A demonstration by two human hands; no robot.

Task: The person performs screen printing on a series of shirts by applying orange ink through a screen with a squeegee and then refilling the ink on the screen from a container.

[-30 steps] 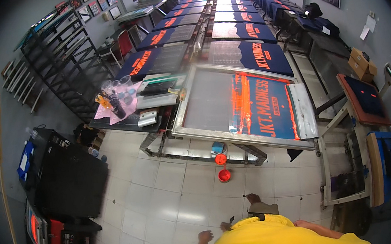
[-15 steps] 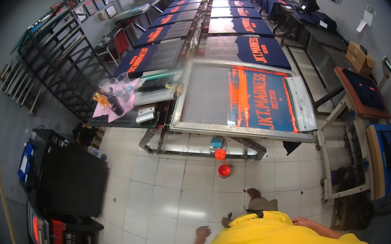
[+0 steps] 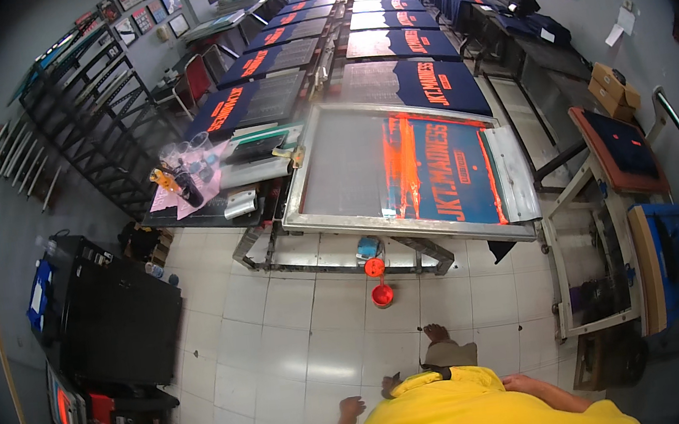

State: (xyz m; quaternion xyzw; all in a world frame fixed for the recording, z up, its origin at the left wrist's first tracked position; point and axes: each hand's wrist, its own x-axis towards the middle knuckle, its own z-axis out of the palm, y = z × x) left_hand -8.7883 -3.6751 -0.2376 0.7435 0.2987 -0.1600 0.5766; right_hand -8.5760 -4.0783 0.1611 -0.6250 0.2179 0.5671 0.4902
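My left hand hangs beside my yellow shirt, over the tiled floor, loosely bent with nothing seen in it. At the right side of the shirt, against the cloth, is my right hand; its fingers are partly hidden. Neither hand touches the bench. Ahead lies a framed printing screen with orange ink smeared across its mesh and orange lettering. A wide metal-handled squeegee rests along its right side. On the floor below stand an orange-red ink tub and what looks like its orange lid.
Two long rows of dark blue printed shirts run into the distance. Left are a side tray with cups and tools, a black rack and a black cabinet. A metal stand and blue machine stand right.
The view has shifted slightly, so the bench and screen sit a little further left. My right hand appears slightly closer to the shirt; the left hangs much as before.
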